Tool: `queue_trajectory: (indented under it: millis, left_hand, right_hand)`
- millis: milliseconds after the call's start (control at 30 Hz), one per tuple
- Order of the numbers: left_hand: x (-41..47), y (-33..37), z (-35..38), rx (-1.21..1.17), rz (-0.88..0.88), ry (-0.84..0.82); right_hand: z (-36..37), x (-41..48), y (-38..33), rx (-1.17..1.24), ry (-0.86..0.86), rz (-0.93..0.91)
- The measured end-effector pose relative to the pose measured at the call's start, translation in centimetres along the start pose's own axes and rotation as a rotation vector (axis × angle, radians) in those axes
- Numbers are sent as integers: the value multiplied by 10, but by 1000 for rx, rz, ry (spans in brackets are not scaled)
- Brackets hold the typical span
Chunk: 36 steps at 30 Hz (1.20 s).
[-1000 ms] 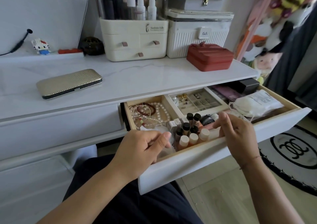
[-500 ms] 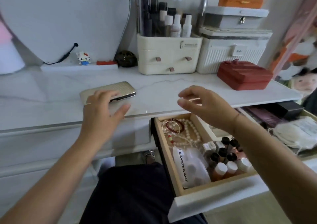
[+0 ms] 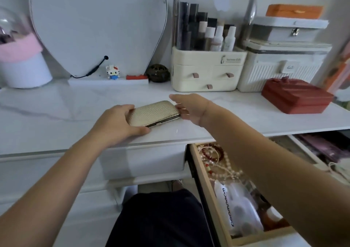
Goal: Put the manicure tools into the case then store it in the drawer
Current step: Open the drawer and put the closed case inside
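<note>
A closed gold textured manicure case (image 3: pixel 154 113) lies on the white marble tabletop (image 3: pixel 75 118), its near right end slightly raised. My left hand (image 3: pixel 117 123) grips its left end, thumb along the front edge. My right hand (image 3: pixel 189 106) touches the case's right end with fingers spread around it. The wooden drawer (image 3: pixel 208 199) stands pulled out at the lower right, under my right forearm, holding bead bracelets, pearls and a clear pouch. No loose manicure tools are visible.
At the back stand a cream cosmetics organiser (image 3: pixel 208 72), a white ribbed box (image 3: pixel 280 68) and a red jewellery box (image 3: pixel 297 97). A mirror (image 3: pixel 94 29), a small figurine (image 3: pixel 113 72) and a white pot (image 3: pixel 24 70) line the back left.
Both hands left the drawer and reached up to the tabletop. My left hand has taken hold of the case's left end and my right hand has come to its right end.
</note>
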<state>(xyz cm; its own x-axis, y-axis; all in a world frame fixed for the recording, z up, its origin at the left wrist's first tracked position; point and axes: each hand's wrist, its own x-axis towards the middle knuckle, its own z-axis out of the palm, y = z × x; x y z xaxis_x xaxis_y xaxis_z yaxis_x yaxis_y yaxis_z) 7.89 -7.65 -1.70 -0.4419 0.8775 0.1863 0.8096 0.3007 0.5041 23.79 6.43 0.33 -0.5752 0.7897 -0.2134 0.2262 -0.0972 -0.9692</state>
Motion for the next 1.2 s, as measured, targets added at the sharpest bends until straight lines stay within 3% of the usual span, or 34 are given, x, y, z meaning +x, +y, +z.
queue_trajectory:
  millis: [234, 367, 534, 968, 1202]
  left_hand:
    - [-33, 90, 71, -222, 259, 28]
    - [-52, 149, 113, -236, 448, -12]
    - [-56, 205, 156, -188, 551, -110]
    - [-47, 226, 197, -187, 525, -335]
    - [-50, 206, 166, -258, 306, -392]
  right_hand:
    - [-123, -95, 32, 242, 115, -25]
    - [-181, -159, 63, 318, 255, 31]
    - [-226, -192, 93, 342, 438, 54]
    - [-257, -183, 126, 359, 473, 78]
    - [-257, -187, 130, 260, 451, 31]
